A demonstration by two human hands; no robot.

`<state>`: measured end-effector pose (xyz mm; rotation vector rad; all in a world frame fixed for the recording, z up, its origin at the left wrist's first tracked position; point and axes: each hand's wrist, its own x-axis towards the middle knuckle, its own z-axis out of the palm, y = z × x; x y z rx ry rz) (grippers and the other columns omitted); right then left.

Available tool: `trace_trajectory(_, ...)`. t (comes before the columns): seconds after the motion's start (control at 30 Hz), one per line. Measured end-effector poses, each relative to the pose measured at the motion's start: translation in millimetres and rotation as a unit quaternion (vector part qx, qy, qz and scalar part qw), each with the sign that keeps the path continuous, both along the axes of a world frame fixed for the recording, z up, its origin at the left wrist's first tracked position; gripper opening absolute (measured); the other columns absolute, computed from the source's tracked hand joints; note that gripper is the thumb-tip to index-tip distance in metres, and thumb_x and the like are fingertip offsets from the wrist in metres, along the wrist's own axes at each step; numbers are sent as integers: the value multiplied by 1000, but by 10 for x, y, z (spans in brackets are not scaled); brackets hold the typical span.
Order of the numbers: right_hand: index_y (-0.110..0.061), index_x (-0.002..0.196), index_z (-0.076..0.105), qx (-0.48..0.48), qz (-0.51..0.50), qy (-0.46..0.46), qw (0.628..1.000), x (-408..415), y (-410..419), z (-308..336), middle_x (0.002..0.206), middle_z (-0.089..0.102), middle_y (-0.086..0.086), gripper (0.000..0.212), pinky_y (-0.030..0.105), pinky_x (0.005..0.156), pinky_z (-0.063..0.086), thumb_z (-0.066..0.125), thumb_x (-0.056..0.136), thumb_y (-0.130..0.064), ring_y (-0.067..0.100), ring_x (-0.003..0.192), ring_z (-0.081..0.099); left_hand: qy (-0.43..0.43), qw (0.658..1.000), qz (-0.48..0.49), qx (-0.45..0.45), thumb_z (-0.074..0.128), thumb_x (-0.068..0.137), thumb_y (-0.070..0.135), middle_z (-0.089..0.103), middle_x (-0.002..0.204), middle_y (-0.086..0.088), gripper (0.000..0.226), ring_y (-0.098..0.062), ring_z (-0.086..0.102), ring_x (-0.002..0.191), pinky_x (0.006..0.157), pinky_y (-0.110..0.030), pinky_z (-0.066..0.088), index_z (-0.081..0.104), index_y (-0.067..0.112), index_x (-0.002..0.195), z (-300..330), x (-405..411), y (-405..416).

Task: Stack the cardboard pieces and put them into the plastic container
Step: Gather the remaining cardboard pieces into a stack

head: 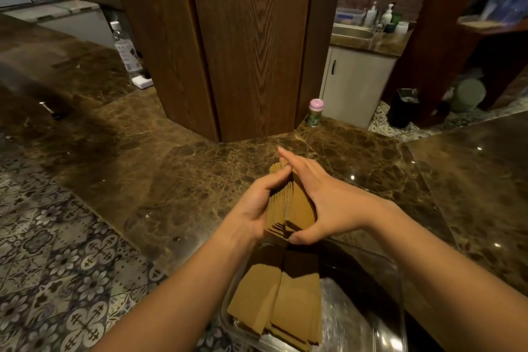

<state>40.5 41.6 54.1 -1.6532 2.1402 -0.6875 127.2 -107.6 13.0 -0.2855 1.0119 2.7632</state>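
Held stack [288, 203]: thin brown cardboard pieces, flat and matte, pressed together on edge; many narrow edges showing as fine ribs along the top and near end; raised above the counter, just beyond the container's far rim.
Left hand [254, 208]: closed on the held stack from the left, thumb along the ribbed top edges, palm against the left face.
Right hand [323, 203]: closed on the same stack from the right, fingers laid straight along the right face and pointing away, thumb tucked under the near end.
Plastic container [380, 308]: clear, glossy, rectangular with rounded corners; bright reflections on wall and floor; set at the near edge of the counter, directly below both wrists.
Stack in container [283, 303]: more brown cardboard pieces, same matte surface, lying flat in the left part of the container in two side-by-side piles; layered edges visible at the near end, far half in the shadow of the hands.
Counter [200, 180]: polished dark-brown marble with pale veining, shiny with small light spots.
Pillar [243, 37]: angular wooden column, strong vertical grain, rising from the counter beyond the hands.
Small jar [315, 113]: round, pink domed cap, green label, upright on the counter beside the pillar.
Water bottle [127, 51]: clear plastic, white label, upright, left of the pillar.
Floor [57, 237]: patterned tiles, grey and white floral motifs, at the left.
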Motion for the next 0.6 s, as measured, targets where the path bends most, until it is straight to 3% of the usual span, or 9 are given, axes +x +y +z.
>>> trace_trajectory(0.07,-60,144,-27,-5,-2,38,999,19,-5,48,158,-6,-30,134,49,123,10,82,65,-61,3,148,-6,6,1000,9,-6,80,73,27,75,94,-16,32,-30,73,88,79,-41,60,79,9,100,11,-38,29)
trace_trajectory(0.13,-51,152,-18,-51,-21,103,993,58,-14,84,166,-15,-10,126,54,123,3,77,70,-65,18,153,-11,9,999,44,-2,77,76,29,75,95,-16,30,-30,73,91,80,-42,59,80,10,100,2,-101,45)
trace_trajectory(0.2,-35,152,21,-148,-42,166,974,109,3,99,164,13,7,98,58,119,19,75,75,-62,30,150,16,8,996,82,28,68,88,34,76,100,-16,28,-30,73,96,80,-44,59,80,12,101,13,-155,18)
trace_trajectory(0.27,-20,123,53,-235,-54,263,934,156,21,65,135,50,14,54,53,100,42,73,83,-50,30,125,47,9,993,106,46,63,91,40,77,95,-14,34,-26,75,90,76,-41,60,82,13,90,47,-184,-26)
trace_trajectory(0.33,-12,97,67,-258,-54,341,902,176,29,8,104,64,13,27,45,76,48,69,90,-38,29,95,58,-4,991,120,50,62,86,45,77,83,-11,39,-23,75,76,67,-37,62,83,14,74,105,-202,-42)
trace_trajectory(0.43,-10,86,73,-245,-56,390,886,180,22,-26,87,67,9,21,38,62,45,66,94,-27,27,77,59,-36,989,123,78,59,91,47,73,78,-12,47,-23,72,70,66,-35,62,78,7,78,169,-245,-38)
trace_trajectory(0.5,-9,87,74,-235,-59,400,884,165,16,-18,87,68,8,20,37,61,44,64,96,-25,26,75,59,-67,986,124,85,61,91,49,70,81,-15,47,-25,69,73,68,-35,61,68,2,94,195,-281,-44)
trace_trajectory(0.6,-8,89,73,-223,-64,404,885,137,-4,-1,87,67,9,21,36,60,45,61,97,-23,26,74,59,-82,985,131,80,60,92,49,69,76,-15,48,-25,69,67,64,-33,60,62,1,97,239,-316,-40)
